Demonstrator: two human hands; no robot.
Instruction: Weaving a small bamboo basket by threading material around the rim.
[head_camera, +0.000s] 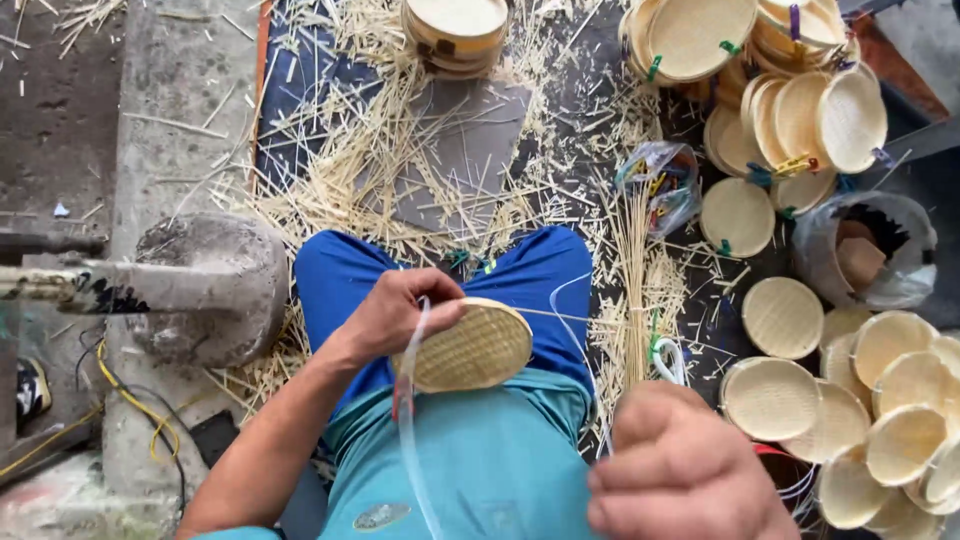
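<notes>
My left hand grips the rim of a small round woven bamboo tray that rests on my lap, over blue shorts. A clear plastic strip loops from that hand down across my teal shirt. My right hand is raised close to the camera at the lower right, fingers curled shut, pulling a thin clear line that runs from the tray's edge. What the fist pinches is hard to see.
Several finished woven trays lie piled at the right and stacked at the top right. A bundle of bamboo sticks, a bag of coloured clips, a grey sheet and straw scraps cover the floor. A concrete block stands left.
</notes>
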